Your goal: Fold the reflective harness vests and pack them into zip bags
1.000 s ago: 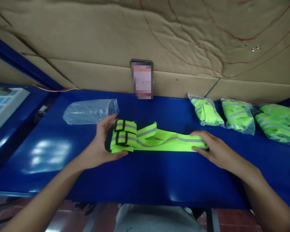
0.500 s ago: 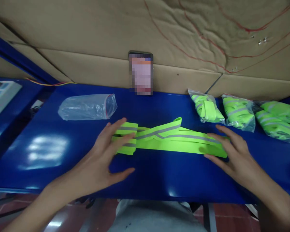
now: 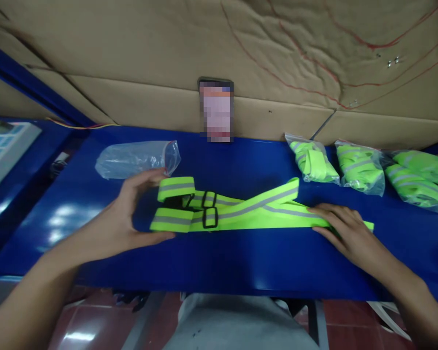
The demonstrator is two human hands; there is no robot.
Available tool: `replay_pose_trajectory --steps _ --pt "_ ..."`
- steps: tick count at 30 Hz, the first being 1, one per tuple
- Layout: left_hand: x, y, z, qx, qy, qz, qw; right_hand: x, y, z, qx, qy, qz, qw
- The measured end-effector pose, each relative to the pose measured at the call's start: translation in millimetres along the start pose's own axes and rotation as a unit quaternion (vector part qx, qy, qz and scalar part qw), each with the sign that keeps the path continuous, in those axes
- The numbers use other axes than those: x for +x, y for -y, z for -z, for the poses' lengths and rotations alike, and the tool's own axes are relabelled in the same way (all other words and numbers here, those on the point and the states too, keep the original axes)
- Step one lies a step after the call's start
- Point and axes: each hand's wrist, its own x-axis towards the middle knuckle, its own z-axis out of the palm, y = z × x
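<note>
A neon-yellow reflective strap (image 3: 241,221) with grey stripes lies folded lengthwise on the blue table. Black buckles (image 3: 210,218) show near its left end, and one band angles up across the middle. Around the left folds, my left hand (image 3: 129,211) is open, thumb at the lower edge and fingers at the upper edge, widely apart. My right hand (image 3: 345,233) is closed over the right part of the strap, thumb and index finger at its edges. A short end of the strap sticks out to the right of that hand.
Behind my left hand lies a clear zip bag (image 3: 131,160). Several bagged neon straps (image 3: 361,167) line the back right. A phone (image 3: 218,112) with a blurred screen leans against the cardboard wall (image 3: 149,102). A white-and-blue object (image 3: 7,146) sits far left.
My left hand has shifted left and opened around the folds, uncovering the buckles. My right hand has closed onto the strap, whose raised band now reaches farther right.
</note>
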Motion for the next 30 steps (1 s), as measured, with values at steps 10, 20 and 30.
replay_pose_trajectory --steps 10,20,30 --pt "-7.8 23.7 -12.7 -0.005 0.099 0.02 0.995 -57.9 -36.1 24.1 -0.015 0.018 -0.104 0.994" --pt "4.8 -78.9 -33.5 0.195 0.067 -0.218 0.954 19.9 51.6 73.3 0.078 -0.052 0.007 0.996" --pt "12.0 -30.4 -39.6 0.264 0.004 -0.031 0.964 82.3 93.8 10.1 -0.118 0.038 0.186 0.975"
